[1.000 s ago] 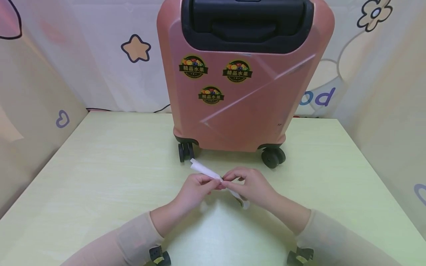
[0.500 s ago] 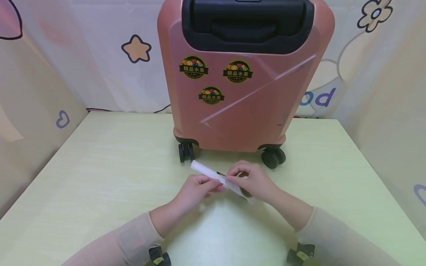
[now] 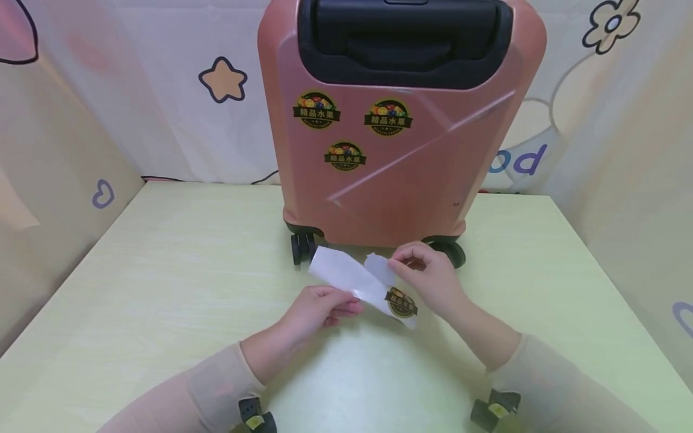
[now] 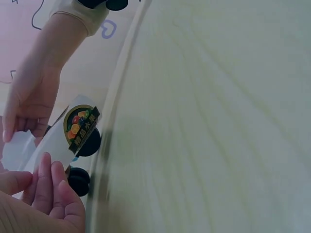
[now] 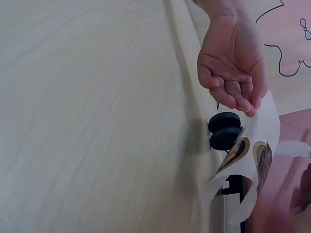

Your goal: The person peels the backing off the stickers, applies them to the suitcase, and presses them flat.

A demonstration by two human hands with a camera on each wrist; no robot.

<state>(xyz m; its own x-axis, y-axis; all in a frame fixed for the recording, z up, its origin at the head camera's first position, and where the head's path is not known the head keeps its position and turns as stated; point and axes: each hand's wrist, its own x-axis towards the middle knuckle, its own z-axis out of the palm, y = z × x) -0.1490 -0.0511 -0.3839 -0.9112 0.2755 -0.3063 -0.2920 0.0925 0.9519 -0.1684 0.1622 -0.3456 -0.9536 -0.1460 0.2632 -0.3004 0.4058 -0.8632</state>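
Note:
My left hand (image 3: 319,310) pinches a white sticker backing strip (image 3: 341,272) between thumb and fingers, above the table before the suitcase (image 3: 400,198). A round, dark-and-gold fruit sticker (image 3: 402,302) is on the strip's right end; it shows brightly in the left wrist view (image 4: 81,127). My right hand (image 3: 433,279) pinches the edge of a peeled sticker (image 3: 381,268), its pale back toward the head camera, just beyond the strip. In the right wrist view, the left hand (image 5: 233,63) grips the strip at its top, while the right hand (image 5: 302,194) is mostly cut off.
The pink suitcase stands upright on wheels at the back of the pale table (image 3: 178,264). Three matching stickers, one of them the lower sticker (image 3: 344,156), are on its front. A patterned cloth (image 3: 162,90) hangs behind and at both sides.
The right hand has moved right and away from the left hand, with a sticker coming off the strip. The strip has unrolled flatter, showing another sticker. The left hand has barely moved.

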